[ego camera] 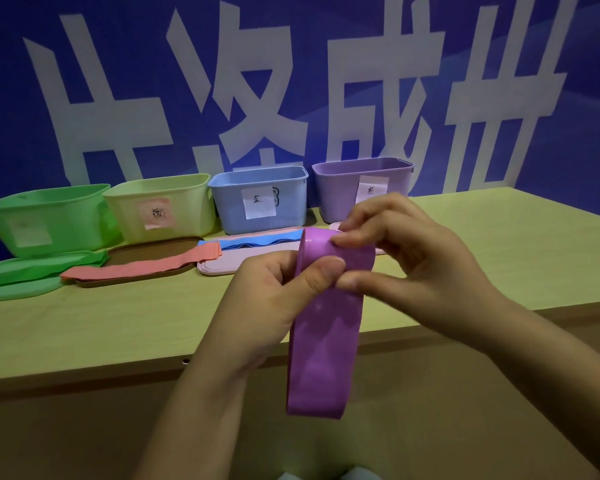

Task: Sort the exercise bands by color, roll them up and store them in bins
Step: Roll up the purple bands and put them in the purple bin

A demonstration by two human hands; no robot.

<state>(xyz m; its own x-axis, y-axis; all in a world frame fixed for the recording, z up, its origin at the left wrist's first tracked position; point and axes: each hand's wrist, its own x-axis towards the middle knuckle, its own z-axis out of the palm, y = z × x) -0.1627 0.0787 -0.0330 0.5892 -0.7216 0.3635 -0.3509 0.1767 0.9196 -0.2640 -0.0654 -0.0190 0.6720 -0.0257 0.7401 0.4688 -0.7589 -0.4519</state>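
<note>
Nearest the camera, both hands hold a purple band [321,341] above the table's [118,323] front edge: the left hand [274,292] pinches its upper part with curled fingers and thumb, the right hand [395,251] curls round the top fold, and the rest hangs unrolled, so rolling has barely begun. Farther back, green bands [32,271], a coral band [142,266] and a blue band [257,241] lie flat on lids, sorted but unrolled. Behind stand the green bin [45,216], yellow bin [160,206], blue bin [260,199] and purple bin [361,188]; their insides are hidden, probably empty.
</note>
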